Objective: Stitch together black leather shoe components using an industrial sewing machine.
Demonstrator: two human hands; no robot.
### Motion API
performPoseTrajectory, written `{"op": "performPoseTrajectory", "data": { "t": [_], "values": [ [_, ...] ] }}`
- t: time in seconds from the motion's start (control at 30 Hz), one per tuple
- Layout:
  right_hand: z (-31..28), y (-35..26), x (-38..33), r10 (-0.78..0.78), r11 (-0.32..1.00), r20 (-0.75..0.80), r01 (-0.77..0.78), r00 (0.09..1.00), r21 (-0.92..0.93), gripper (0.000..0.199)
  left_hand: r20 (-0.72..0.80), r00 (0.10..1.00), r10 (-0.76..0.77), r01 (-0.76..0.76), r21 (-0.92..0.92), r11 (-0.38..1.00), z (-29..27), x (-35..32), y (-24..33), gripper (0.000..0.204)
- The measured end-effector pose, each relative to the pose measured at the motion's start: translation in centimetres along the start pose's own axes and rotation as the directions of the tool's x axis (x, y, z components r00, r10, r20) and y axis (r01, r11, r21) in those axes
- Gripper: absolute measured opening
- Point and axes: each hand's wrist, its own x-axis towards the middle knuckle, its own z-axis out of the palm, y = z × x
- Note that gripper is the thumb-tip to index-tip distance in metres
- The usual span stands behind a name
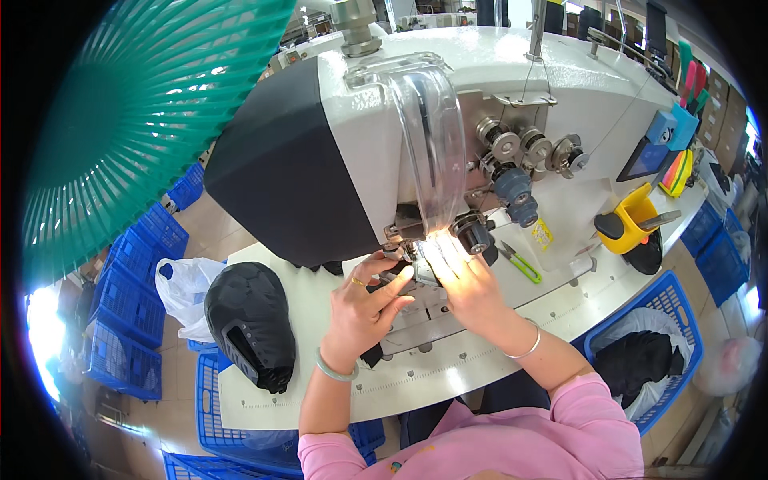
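Note:
Under the lit needle area of a large white sewing machine (368,144), both my hands work close together at a piece of black fabric (372,355). My left hand (360,308) has its fingers bent round the fabric left of the presser foot, with the thumb pointing right. Stretched out and lying flat, the fingers of my right hand (470,292) press down just right of the needle. Glare and the fingers hide most of the fabric there. A clear plastic guard (432,144) stands above the fingertips.
A stuffed black pouch (252,324) lies on the white table (320,404) at left, before a white plastic bag (188,292). Green-handled snips (522,264) and a yellow holder (632,220) stand right. Blue baskets (692,316) flank the table; a green fan (120,120) hangs upper left.

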Motion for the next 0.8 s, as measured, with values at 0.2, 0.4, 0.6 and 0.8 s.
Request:
{"op": "performPoseTrajectory", "data": {
  "t": [0.2,0.4,0.6,0.8],
  "values": [
    [1.1,0.9,0.3,-0.012,0.998,-0.106,0.017,0.994,0.055,0.048,-0.004,1.000,-0.017,0.017,0.157,0.987,0.5,-0.4,1.2,0.034],
    [1.7,1.7,0.9,0.013,0.975,-0.127,0.015,0.992,0.221,0.045,-0.048,0.999,0.015,-0.003,0.240,0.971,1.0,-0.6,1.2,0.037],
    [1.9,2.9,1.6,0.011,0.979,-0.103,0.010,0.995,0.202,0.041,-0.091,0.995,0.045,-0.024,0.216,0.976,1.2,-0.2,0.4,0.037],
    [1.8,3.9,2.1,-0.066,0.969,-0.038,0.073,0.997,0.238,0.043,-0.142,0.988,-0.052,0.055,0.014,0.998,1.2,0.0,0.0,0.029]
  ]
}}
